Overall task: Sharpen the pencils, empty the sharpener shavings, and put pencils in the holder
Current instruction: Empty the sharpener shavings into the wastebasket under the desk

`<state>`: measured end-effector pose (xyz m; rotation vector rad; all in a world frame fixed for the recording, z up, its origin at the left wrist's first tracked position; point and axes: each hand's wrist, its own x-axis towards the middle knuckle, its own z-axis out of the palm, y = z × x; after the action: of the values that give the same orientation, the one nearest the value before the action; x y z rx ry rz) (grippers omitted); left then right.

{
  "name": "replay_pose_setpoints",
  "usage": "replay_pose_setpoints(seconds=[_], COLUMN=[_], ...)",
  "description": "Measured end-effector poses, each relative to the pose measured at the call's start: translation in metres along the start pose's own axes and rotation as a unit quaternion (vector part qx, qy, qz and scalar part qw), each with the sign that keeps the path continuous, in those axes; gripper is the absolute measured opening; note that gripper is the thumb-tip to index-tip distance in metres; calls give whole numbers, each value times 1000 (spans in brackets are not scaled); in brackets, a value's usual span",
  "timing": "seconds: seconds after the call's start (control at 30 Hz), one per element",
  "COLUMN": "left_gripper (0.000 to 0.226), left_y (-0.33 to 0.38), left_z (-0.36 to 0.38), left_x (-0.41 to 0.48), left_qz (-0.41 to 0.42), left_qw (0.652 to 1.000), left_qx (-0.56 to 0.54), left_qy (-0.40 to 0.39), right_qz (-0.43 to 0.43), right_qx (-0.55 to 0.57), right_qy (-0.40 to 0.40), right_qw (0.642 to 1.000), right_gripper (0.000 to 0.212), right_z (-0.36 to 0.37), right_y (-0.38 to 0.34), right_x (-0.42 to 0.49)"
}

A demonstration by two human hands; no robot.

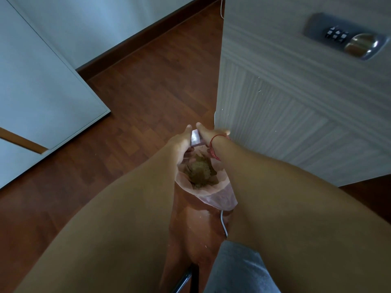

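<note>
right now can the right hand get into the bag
Probably yes. The bag gapes open just below the right hand, nothing between them. But that hand and the left hand both hold the sharpener, so it would have to let go first.

- The grey cabinet side rises just right of the pink bin bag and blocks that flank.
- The left hand and right hand, with the lilac sharpener between them, crowd the bag's far rim.
- Bare wooden floor lies open to the left and beyond.
- A white cable trails on the floor by the bag's near edge.
</note>
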<state>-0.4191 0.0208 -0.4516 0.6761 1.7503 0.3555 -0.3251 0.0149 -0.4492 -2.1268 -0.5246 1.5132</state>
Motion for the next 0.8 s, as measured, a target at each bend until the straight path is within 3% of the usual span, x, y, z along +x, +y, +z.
replay_pose_setpoints(seconds=[0.1,0.23,0.4,0.8], left_gripper=[62,49,58,44], left_y=[4,4,9,12], left_z=[0,1,-3,-10], left_x=[-3,-4,-5,-6], left_qz=[-2,-4,-8,-29], left_qw=[1000,1000,1000,998], left_qx=[-4,3,3,43], left_qy=[16,-7,5,-24], right_qz=[-10,-9,-19,11], right_qx=[8,3,-1,15], right_qy=[22,2,0,-17], right_qw=[1000,1000,1000,1000], right_gripper=[78,81,80,75], right_z=[1,1,3,4], right_y=[2,0,1,-7], right_x=[-3,-5,-2,-4])
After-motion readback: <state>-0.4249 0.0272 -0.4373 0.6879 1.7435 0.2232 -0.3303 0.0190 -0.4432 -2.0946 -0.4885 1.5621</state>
